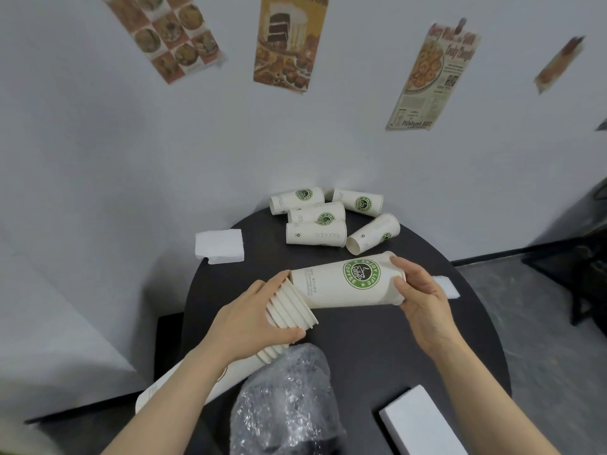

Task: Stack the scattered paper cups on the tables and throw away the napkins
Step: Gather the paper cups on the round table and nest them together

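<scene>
Head view, looking down on the round black table (377, 349). Your left hand (253, 318) wraps its fingers around the rims of a long nested stack of white paper cups (289, 310), whose lower end runs back beneath your left forearm and past the table's near-left edge. Your right hand (422, 298) grips the base end of a single white paper cup with a green "Enjoy Life Coffee" logo (348, 284); this cup lies nearly horizontal above the tabletop, its mouth fitted over the top of the stack.

Five loose white paper cups with the same logo (323, 218) lie on their sides at the far edge of the table, close to the grey wall (131, 159), several touching one another. A folded white napkin (220, 246) lies at the far-left edge, a second white napkin (445, 285) shows just behind your right hand, and a third white napkin (423, 421) lies at the near right. A crumpled clear plastic bag over a dark bin (289, 405) stands at the near edge between your forearms. Food posters (289, 44) hang on the wall.
</scene>
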Demonstrator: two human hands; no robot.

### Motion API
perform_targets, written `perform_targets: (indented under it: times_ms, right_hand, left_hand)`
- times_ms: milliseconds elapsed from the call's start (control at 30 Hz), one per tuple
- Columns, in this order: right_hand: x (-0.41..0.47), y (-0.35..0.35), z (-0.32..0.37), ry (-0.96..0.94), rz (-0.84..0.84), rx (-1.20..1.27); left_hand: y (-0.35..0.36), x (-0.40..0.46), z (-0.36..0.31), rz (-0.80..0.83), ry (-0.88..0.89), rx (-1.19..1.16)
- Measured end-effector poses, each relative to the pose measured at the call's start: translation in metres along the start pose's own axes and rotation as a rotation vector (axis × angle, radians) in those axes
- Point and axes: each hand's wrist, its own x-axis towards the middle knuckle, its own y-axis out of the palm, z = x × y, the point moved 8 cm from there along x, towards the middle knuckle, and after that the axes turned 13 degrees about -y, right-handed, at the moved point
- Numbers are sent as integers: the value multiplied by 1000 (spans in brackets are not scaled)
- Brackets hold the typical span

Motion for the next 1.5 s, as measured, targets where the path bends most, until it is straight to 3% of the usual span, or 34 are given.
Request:
perform_targets:
  times_ms: [400, 633, 967, 1133, 1333, 1500]
  right_hand:
    - [-18, 3, 24, -32, 40, -115]
    - [-2, 29, 19, -1, 162, -57]
    - [55, 3, -19, 60, 433, -45]
    - [101, -33, -47, 101, 525, -82]
    - [231, -129, -106, 101, 272, -351]
    - [303, -157, -161, 139, 376, -614]
  left_hand:
    - [5, -26, -31, 56, 89, 16]
    - [2, -9, -63, 29, 75, 23]
    - [43, 60, -121, -15, -38, 52]
    - [67, 91, -130, -65, -133, 43]
    - [84, 101, -137, -114, -250, -73]
    - [89, 106, -135, -117, -333, -156]
